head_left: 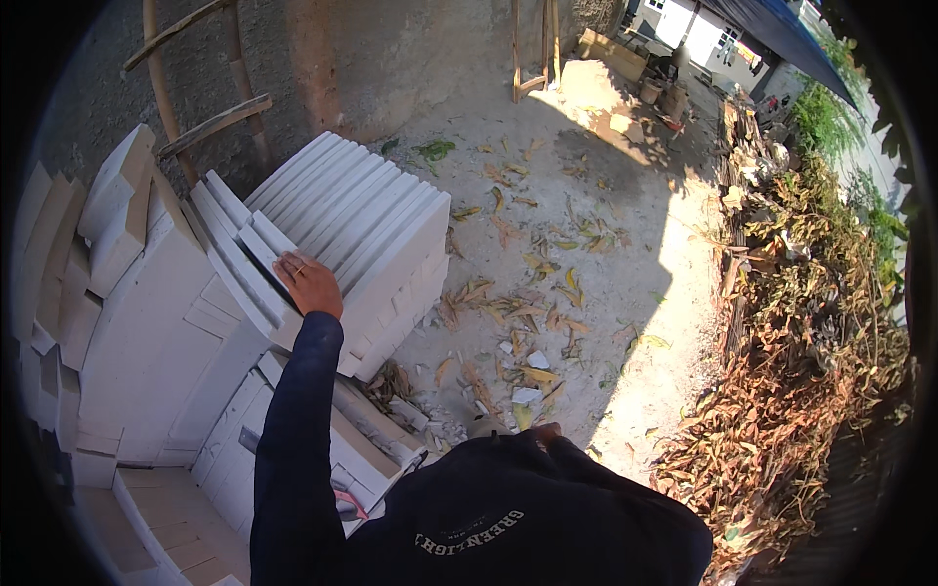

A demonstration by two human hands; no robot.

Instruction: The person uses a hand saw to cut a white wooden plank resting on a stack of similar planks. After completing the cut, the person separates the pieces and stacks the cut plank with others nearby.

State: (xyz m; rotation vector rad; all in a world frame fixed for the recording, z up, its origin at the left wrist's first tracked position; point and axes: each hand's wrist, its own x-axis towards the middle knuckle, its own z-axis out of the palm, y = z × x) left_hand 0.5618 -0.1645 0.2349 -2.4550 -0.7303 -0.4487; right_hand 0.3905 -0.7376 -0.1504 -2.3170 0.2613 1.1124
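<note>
My left arm reaches forward to a row of white lightweight blocks (342, 210) standing on edge, side by side, like slabs. At the row's left end, my left hand (311, 285) is closed over the top edge of one white block (269, 232), with its fingertips by a dark gap. More thin white blocks (227, 249) lean just left of that gap. My right hand (548, 431) shows only in small part beside my dark shirt; its fingers are hidden, and I cannot tell whether it holds anything.
Taller stacks of white blocks (147, 322) rise at the left. A wooden ladder (161, 78) leans on the grey wall (410, 59). Dry leaves and broken white pieces (528, 395) litter the ground. A heap of dry leaves (782, 391) runs along the right.
</note>
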